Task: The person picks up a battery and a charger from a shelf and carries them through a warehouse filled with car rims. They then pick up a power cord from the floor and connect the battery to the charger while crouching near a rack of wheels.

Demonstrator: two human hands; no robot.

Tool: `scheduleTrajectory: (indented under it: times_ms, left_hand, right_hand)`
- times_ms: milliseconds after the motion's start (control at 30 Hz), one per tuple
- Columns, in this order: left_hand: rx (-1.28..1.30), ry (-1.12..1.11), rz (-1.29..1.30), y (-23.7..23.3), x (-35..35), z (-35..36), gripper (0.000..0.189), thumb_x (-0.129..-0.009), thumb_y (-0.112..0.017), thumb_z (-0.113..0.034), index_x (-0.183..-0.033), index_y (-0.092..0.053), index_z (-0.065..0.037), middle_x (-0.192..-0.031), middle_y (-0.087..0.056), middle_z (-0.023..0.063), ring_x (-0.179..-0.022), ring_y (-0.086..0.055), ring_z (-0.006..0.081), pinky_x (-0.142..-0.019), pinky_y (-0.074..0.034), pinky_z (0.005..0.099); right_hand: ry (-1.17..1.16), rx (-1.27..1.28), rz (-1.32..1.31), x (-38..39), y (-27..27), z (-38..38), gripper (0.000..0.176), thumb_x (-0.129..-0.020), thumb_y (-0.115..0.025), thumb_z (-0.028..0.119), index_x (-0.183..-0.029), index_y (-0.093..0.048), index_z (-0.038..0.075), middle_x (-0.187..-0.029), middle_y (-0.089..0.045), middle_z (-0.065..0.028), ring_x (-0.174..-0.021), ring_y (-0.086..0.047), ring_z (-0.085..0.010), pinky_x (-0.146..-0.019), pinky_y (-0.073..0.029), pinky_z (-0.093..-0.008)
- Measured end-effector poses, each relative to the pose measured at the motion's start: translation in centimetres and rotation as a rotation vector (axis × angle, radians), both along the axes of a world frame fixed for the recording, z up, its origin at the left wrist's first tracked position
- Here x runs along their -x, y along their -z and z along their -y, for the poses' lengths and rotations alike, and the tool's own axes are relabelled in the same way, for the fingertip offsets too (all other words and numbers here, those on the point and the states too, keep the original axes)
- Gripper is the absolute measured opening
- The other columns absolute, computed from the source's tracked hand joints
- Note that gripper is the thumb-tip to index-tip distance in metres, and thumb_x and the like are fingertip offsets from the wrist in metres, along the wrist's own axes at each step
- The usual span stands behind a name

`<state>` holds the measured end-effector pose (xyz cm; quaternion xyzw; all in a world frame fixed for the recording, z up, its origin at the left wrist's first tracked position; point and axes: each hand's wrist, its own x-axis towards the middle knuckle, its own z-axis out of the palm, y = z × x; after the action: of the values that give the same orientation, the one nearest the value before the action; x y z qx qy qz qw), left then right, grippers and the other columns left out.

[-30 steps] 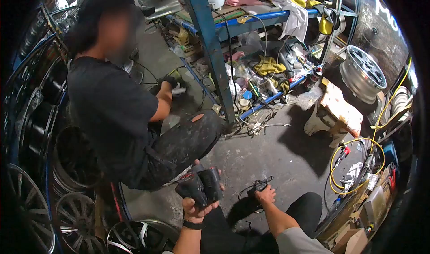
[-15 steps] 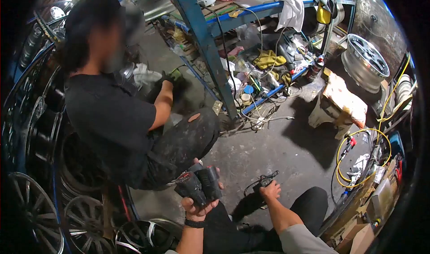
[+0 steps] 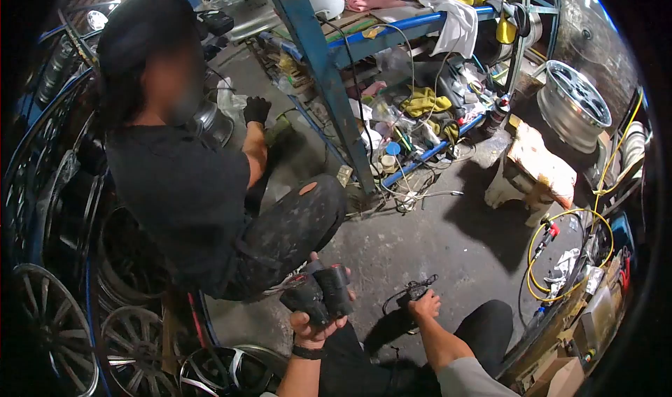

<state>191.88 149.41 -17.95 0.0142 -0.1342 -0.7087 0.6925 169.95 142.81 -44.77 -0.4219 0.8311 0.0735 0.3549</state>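
My left hand (image 3: pixel 313 323) is raised in front of me and grips two dark battery packs (image 3: pixel 318 293) with red marks, held side by side. My right hand (image 3: pixel 425 304) rests low on the concrete floor (image 3: pixel 420 236), closed over a small black device with a cord (image 3: pixel 409 293). A person in a black shirt (image 3: pixel 178 187) sits just left of my hands, one gloved hand (image 3: pixel 257 109) lifted near a white rag (image 3: pixel 229 100).
A blue metal shelf frame (image 3: pixel 322 61) stands behind, stuffed with rags, cables and bottles. Alloy wheels (image 3: pixel 56 327) are stacked along the left; another rim (image 3: pixel 575 103) leans at right. A paint-stained stool (image 3: pixel 528 169) and a yellow hose (image 3: pixel 553 257) lie right.
My hands have barely shifted. The seated person's gloved hand rose from the floor, lifting the white rag up beside them.
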Motion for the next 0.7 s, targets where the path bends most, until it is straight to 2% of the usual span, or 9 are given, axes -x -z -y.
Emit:
scheduleTrajectory:
  times_ms: [500, 700]
  left_hand:
    - [-0.001, 0.008, -0.017, -0.4, 0.1, -0.1, 0.113, -0.064, -0.086, -0.007, -0.153, -0.023, -0.036, -0.148, -0.033, 0.0237, -0.123, -0.05, 0.047, -0.074, -0.061, 0.0495]
    - [0.02, 0.011, -0.029, -0.3, 0.1, 0.0, 0.113, -0.063, -0.087, -0.007, -0.153, -0.024, -0.035, -0.147, -0.033, 0.0237, -0.122, -0.05, 0.0463, -0.074, -0.061, 0.0488]
  right_hand:
    - [-0.01, 0.014, -0.002, 0.2, 0.9, 0.0, 0.071, -0.069, -0.08, 0.025, -0.13, -0.045, 0.019, -0.131, -0.046, -0.0112, -0.127, -0.045, -0.0341, -0.1, -0.042, -0.0539]
    - [-0.086, 0.087, -0.018, 0.3, 0.8, -0.8, 0.075, -0.068, -0.082, 0.028, -0.132, -0.044, 0.016, -0.13, -0.046, -0.0136, -0.126, -0.044, -0.0364, -0.099, -0.043, -0.0545]
